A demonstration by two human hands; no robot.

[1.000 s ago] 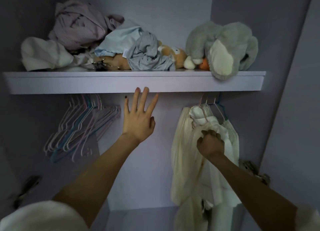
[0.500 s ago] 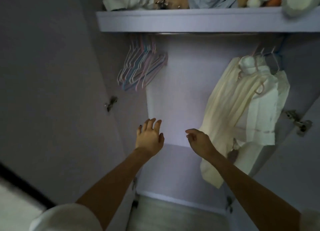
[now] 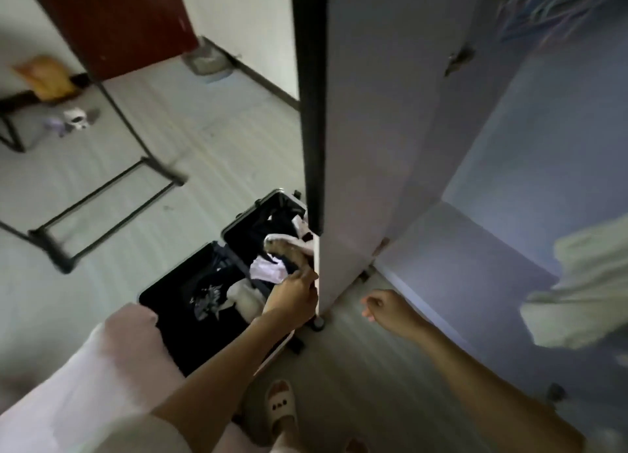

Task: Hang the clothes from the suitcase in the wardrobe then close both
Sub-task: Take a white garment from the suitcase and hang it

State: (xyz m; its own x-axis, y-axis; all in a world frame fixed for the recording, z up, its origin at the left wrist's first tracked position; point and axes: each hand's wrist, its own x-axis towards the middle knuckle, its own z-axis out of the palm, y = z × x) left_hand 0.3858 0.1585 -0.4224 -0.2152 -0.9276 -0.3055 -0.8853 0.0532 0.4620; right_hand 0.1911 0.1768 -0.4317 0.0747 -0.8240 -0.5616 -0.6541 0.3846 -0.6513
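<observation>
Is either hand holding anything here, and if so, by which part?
The right hand holds nothing, fingers loosely curled. The left hand is over the open suitcase; a grip cannot be told.

**Bright room, dim wardrobe, motion blur throughout**

Daylight brightens the pale floor (image 3: 210,153) from 9 to 12 o'clock, while the wardrobe interior (image 3: 530,187) at 3 o'clock lies in bluish shadow. Everything is smeared; the hangers (image 3: 557,7) at 1 o'clock streak. Wide-angle distortion bends the wardrobe door (image 3: 380,130) edges.
</observation>
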